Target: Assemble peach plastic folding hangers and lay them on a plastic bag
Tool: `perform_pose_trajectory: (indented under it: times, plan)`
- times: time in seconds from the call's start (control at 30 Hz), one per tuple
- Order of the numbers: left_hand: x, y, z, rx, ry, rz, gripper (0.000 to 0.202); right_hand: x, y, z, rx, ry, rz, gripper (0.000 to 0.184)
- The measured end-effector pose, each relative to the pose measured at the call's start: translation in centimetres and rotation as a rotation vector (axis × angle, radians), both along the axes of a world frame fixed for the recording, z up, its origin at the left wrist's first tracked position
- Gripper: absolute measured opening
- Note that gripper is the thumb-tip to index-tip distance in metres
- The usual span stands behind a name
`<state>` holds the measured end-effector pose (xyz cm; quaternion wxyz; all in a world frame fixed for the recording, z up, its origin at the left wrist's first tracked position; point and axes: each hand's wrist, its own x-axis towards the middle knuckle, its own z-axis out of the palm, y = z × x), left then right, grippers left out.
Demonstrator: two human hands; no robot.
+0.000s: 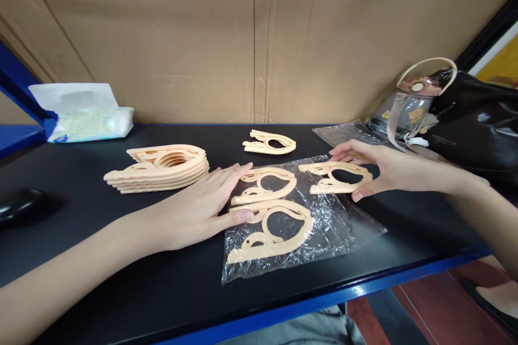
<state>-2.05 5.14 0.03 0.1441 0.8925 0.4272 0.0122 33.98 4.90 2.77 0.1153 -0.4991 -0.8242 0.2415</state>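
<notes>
My left hand lies with fingers stretched out over the left edge of a clear plastic bag and two beige folding hangers, the nearer hanger and the hanger behind it. Its thumb rests on the nearer one. At the bag's right side my right hand spans a third folded hanger, fingers at its far edge and thumb at its near edge. Whether this third hanger is inside the bag or on top, I cannot tell.
Left of the bag stands a stack of folded hangers. One single hanger lies farther back. A tissue pack, a black mouse, a water bottle, another plastic bag and a black bag are also on the table.
</notes>
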Motion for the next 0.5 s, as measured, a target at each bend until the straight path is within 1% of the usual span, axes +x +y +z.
perform_pose_trajectory:
  times: [0.1,0.27,0.37,0.5]
  plan:
    - [-0.1,0.0,-0.1,0.011,-0.005,-0.006,0.08,-0.2,0.5,0.2,-0.025,0.037,0.016,0.071]
    - [-0.3,0.0,-0.3,0.001,0.003,0.009,0.081,-1.7,0.4,0.0,0.008,-0.029,0.008,0.068]
    - [-0.4,0.0,-0.3,-0.009,0.003,0.009,0.082,-3.1,-0.1,-0.9,0.038,0.022,0.016,0.068]
    - [-0.3,-0.1,-0.3,-0.028,0.002,0.019,0.082,-4.9,-0.2,-2.8,0.188,0.168,0.027,0.072]
